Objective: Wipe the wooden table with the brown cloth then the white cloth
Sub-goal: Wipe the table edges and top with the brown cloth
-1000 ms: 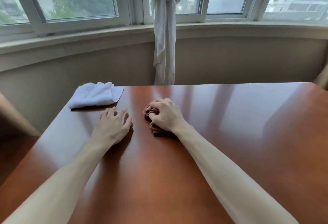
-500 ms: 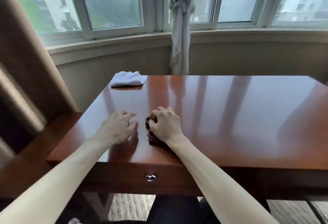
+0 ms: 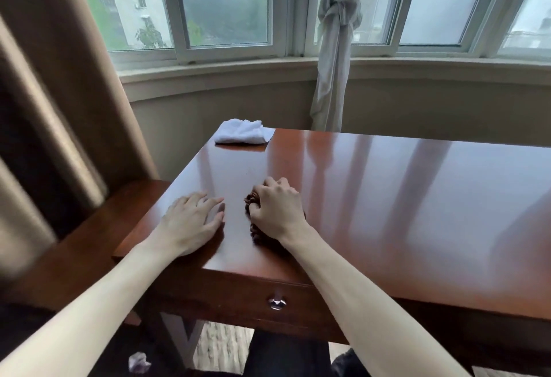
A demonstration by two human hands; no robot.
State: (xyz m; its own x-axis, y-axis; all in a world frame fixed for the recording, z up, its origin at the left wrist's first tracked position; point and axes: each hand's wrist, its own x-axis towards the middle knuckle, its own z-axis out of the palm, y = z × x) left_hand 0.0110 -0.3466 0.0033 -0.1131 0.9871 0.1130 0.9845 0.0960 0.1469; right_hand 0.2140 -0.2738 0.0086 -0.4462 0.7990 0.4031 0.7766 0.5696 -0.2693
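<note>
I count two cloths, two hands and one desk. Far left, a heavy tan curtain (image 3: 56, 102) hangs beside the window. My left hand (image 3: 190, 223) lies palm down on the glossy reddish-brown wooden desk (image 3: 387, 212) near its front left corner, fingers spread and loose, gripping nothing, forearm reaching in from the lower left. The folded white terry cloth (image 3: 242, 131) sits at the desk's far left corner, well apart from both hands. Just to the right of my left hand, my right hand (image 3: 278, 212) is clenched over the bunched dark brown cloth (image 3: 253, 229), knuckles up, pressing it against the desktop; only the cloth's edges show under the fingers and wrist. One round silver drawer knob (image 3: 277, 303) shows on the desk's front below that wrist. One knotted pale sheer curtain (image 3: 337, 48) hangs behind the desk.
</note>
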